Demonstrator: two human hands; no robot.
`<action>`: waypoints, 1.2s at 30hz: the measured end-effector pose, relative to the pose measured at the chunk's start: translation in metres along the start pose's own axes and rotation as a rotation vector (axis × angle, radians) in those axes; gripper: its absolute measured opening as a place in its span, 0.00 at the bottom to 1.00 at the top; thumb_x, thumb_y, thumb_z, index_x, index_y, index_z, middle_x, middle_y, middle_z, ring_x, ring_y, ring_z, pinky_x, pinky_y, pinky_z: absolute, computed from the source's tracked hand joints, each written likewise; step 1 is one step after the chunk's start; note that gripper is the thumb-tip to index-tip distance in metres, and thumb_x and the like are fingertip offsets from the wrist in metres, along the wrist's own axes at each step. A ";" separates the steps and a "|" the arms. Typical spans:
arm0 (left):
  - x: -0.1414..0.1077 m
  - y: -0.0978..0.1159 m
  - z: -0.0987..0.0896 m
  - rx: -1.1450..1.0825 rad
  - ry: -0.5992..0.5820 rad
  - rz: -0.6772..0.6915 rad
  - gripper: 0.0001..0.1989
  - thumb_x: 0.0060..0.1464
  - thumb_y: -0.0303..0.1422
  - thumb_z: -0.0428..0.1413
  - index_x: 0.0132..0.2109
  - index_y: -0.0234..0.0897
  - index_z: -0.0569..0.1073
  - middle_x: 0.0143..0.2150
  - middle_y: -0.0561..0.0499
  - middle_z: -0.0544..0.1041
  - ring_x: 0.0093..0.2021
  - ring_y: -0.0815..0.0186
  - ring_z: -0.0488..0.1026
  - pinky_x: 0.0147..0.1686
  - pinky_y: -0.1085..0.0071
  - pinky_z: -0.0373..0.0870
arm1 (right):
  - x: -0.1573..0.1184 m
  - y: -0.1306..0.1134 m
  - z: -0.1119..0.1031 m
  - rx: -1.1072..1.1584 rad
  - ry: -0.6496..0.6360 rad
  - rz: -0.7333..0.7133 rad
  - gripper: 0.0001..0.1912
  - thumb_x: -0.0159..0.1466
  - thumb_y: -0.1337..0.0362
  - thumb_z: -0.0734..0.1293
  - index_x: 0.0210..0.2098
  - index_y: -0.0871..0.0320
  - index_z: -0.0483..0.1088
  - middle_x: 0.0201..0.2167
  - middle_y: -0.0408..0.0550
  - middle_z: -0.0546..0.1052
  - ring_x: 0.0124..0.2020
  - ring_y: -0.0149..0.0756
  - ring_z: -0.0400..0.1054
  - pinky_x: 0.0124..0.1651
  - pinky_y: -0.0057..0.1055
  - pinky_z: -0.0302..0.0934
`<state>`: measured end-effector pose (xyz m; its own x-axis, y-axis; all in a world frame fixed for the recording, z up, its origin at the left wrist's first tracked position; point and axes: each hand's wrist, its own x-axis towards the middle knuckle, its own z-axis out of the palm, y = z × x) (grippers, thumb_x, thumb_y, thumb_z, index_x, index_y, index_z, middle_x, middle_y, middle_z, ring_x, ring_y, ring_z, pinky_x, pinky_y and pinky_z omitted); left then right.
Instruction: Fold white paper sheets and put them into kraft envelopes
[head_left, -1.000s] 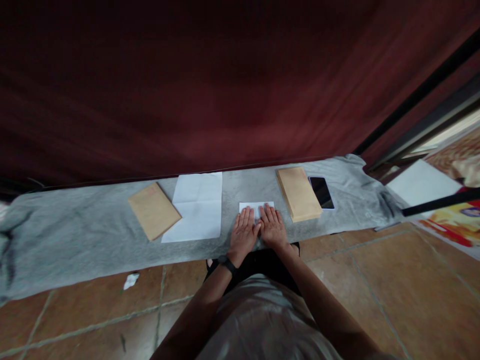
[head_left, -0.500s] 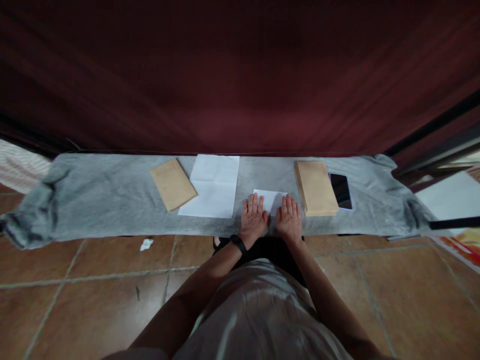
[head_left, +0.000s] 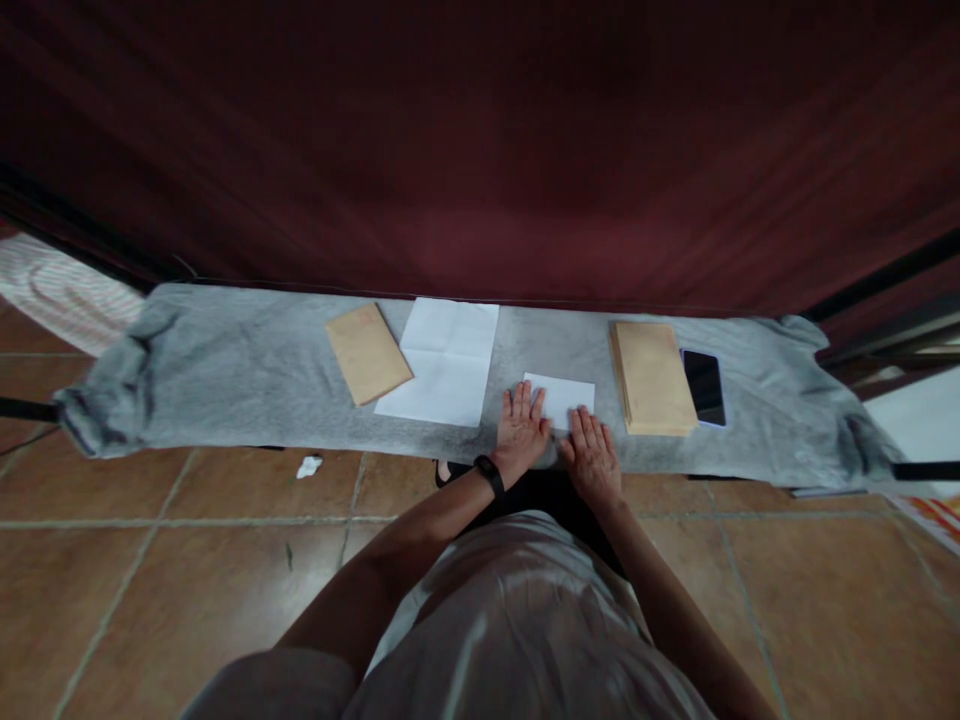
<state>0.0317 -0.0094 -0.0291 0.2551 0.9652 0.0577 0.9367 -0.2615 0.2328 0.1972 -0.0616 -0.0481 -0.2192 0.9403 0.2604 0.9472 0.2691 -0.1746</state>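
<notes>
A small white folded paper point(head_left: 564, 398) lies flat on the grey cloth near the front edge. My left hand point(head_left: 520, 428) rests on its left side with fingers spread. At the lower right corner of that paper, my right hand point(head_left: 592, 452) presses down, its fingers stretched out flat. Left of my hands is a larger white sheet point(head_left: 450, 365) with crease lines. A brown envelope point(head_left: 368, 355) overlaps the sheet's left edge. To the right of my right hand sits a stack of brown envelopes point(head_left: 654, 378).
A phone point(head_left: 704, 386) lies partly under the right side of the envelope stack. Grey cloth point(head_left: 247, 370) covers the narrow surface, with a dark red curtain point(head_left: 480, 240) behind it. A crumpled white scrap point(head_left: 308, 467) is on the tiled floor.
The view has shifted slightly, so things appear farther right. My right hand has slid down to the small paper's lower right corner, uncovering more of it.
</notes>
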 end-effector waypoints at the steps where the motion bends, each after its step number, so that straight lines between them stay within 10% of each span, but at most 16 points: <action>1: 0.000 -0.001 0.000 0.000 0.003 0.001 0.32 0.66 0.38 0.47 0.72 0.29 0.54 0.76 0.34 0.47 0.75 0.48 0.44 0.72 0.45 0.40 | -0.002 0.002 0.000 -0.001 0.006 0.004 0.32 0.76 0.54 0.51 0.73 0.64 0.48 0.71 0.60 0.57 0.71 0.49 0.52 0.70 0.49 0.46; 12: 0.015 0.020 -0.001 -0.054 0.004 0.285 0.29 0.70 0.38 0.38 0.71 0.26 0.55 0.74 0.39 0.55 0.75 0.58 0.46 0.73 0.54 0.46 | -0.001 -0.002 0.000 -0.056 0.009 0.005 0.30 0.75 0.61 0.52 0.73 0.63 0.48 0.72 0.58 0.57 0.71 0.48 0.51 0.71 0.49 0.45; 29: 0.013 -0.017 -0.004 0.003 0.122 -0.055 0.30 0.68 0.34 0.41 0.71 0.22 0.54 0.73 0.33 0.55 0.74 0.53 0.51 0.70 0.51 0.52 | 0.003 -0.006 -0.007 0.004 -0.011 0.078 0.30 0.74 0.58 0.55 0.73 0.61 0.49 0.71 0.57 0.59 0.70 0.47 0.55 0.70 0.48 0.48; 36: -0.007 -0.029 -0.019 0.027 0.014 0.286 0.23 0.68 0.35 0.44 0.66 0.38 0.66 0.71 0.42 0.63 0.72 0.55 0.56 0.70 0.48 0.52 | 0.010 -0.005 -0.003 0.017 0.071 0.065 0.27 0.72 0.60 0.58 0.68 0.63 0.59 0.67 0.58 0.66 0.66 0.49 0.61 0.69 0.50 0.50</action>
<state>-0.0014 -0.0081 -0.0174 0.5068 0.8521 0.1309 0.8333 -0.5231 0.1789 0.1910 -0.0542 -0.0415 -0.1394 0.9391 0.3142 0.9546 0.2118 -0.2095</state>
